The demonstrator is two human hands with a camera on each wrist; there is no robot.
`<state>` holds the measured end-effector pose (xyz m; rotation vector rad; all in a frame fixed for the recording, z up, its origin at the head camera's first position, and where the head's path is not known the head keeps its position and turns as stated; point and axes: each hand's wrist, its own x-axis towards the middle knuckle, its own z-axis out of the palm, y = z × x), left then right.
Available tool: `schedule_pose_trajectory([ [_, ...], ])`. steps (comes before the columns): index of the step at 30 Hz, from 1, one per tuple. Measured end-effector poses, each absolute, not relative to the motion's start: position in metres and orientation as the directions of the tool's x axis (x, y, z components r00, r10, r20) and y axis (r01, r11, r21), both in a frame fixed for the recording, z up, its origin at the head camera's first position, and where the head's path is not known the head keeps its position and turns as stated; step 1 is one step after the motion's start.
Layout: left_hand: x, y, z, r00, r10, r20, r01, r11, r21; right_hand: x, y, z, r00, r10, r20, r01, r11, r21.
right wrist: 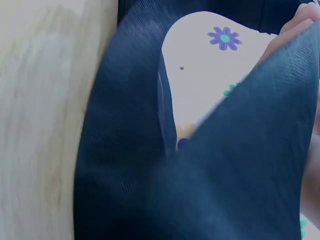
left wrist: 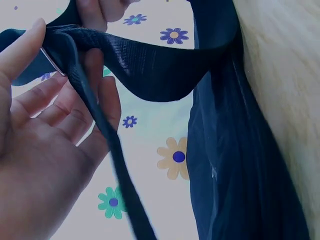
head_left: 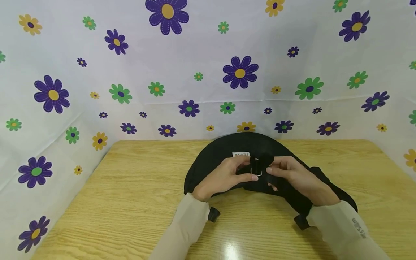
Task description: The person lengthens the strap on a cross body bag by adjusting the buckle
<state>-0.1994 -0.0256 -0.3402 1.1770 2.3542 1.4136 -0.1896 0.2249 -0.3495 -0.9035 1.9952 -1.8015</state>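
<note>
A black crescent-shaped fabric bag (head_left: 208, 162) lies on the table, arching toward the back, with a white label (head_left: 241, 154) near its middle. Above it, my left hand (head_left: 219, 177) pinches a thin metal strap buckle (head_left: 260, 174) between thumb and fingers. The left wrist view shows black webbing strap (left wrist: 155, 75) threaded there, one end hanging past the palm. My right hand (head_left: 300, 178) holds the strap just right of the buckle, thumb toward me. In the right wrist view a wide band of black fabric (right wrist: 240, 165) hides most of that hand.
The wooden table (head_left: 130, 180) extends left and right of the bag. Behind it hangs a white cloth (head_left: 195, 54) printed with flowers. A small dark strap end (head_left: 213, 214) shows beside the left sleeve, and another dark strap piece (head_left: 301, 221) lies by the right sleeve.
</note>
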Motion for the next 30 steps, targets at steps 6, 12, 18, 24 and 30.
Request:
schedule_pose_trajectory([
  [6,-0.198,-0.023,-0.34,-0.672,0.707,0.219,0.552,0.281,0.785,-0.185,0.221,-0.347,-0.836,-0.547,0.036,-0.091,0.074,-0.993],
  [12,-0.2,-0.028,-0.338,-0.697,0.684,0.215,0.544,0.309,0.78,-0.185,0.226,-0.345,-0.827,-0.562,0.004,-0.111,0.156,-0.982],
  [18,-0.2,-0.03,-0.338,-0.715,0.668,0.207,0.526,0.319,0.789,-0.186,0.232,-0.343,-0.803,-0.596,-0.013,-0.141,0.211,-0.967],
  [24,-0.199,-0.028,-0.34,-0.704,0.685,0.186,0.519,0.318,0.793,-0.183,0.227,-0.34,-0.856,-0.517,0.008,-0.141,0.22,-0.965],
  [30,-0.2,-0.027,-0.343,-0.69,0.701,0.178,0.526,0.317,0.789,-0.18,0.221,-0.338,-0.896,-0.443,0.004,-0.132,0.258,-0.957],
])
